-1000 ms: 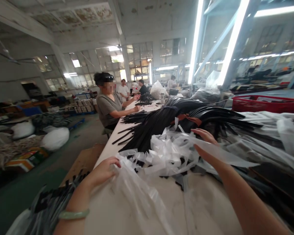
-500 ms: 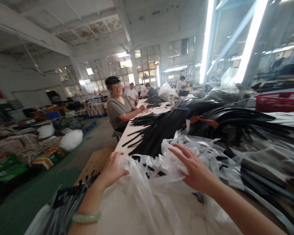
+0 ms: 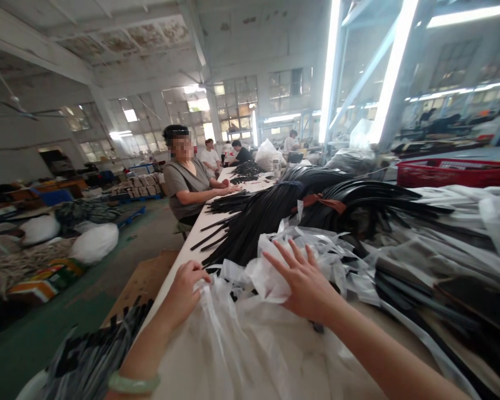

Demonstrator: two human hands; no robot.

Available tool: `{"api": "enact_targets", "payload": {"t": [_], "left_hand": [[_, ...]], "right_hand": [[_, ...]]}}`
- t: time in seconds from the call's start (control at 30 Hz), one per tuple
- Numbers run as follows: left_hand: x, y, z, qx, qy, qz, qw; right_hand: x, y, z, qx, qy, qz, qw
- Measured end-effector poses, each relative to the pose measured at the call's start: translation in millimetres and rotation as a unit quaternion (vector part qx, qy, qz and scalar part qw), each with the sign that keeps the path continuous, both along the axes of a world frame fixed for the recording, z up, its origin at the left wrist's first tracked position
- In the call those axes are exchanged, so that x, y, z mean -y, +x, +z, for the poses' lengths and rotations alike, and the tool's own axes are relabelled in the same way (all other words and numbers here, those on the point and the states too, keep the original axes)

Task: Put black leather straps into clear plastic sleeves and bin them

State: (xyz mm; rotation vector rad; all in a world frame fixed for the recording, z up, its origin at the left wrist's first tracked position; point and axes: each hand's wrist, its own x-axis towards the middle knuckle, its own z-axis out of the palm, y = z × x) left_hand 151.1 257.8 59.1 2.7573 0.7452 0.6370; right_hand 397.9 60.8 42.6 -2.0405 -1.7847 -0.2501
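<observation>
Black strips (image 3: 254,228) lie beyond plastic film (image 3: 221,316) (left grip (image 3: 187,290) pinching it, right grip (image 3: 306,283) spread wide).

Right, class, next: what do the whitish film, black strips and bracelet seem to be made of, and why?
Whitish film: thin plastic, softly shiny; it is translucent and crumpled.
Black strips: smooth, perhaps rubber, plastic or leather; highlights follow their bends.
Bracelet: possibly polished stone, or glass; pale green, smooth, rounded.
</observation>
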Motion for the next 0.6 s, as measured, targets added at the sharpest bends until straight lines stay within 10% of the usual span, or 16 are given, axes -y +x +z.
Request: {"api": "enact_targets", "payload": {"t": [0.3,0.5,0.6], "left_hand": [[10.4,0.8,10.7,0.152,-0.176,0.017,0.973],[17.2,0.7,22.3,0.428,-0.447,0.118,0.776],[15.0,0.0,22.8,0.415,-0.452,0.145,0.776]], "right_hand": [[-3.8,-5.3,-11.3,-0.087,-0.157,0.059,0.982],[6.7,-9.1,3.3,-0.119,-0.146,0.077,0.979],[8.7,-2.2,7.5,-0.116,-0.105,0.063,0.986]]}}
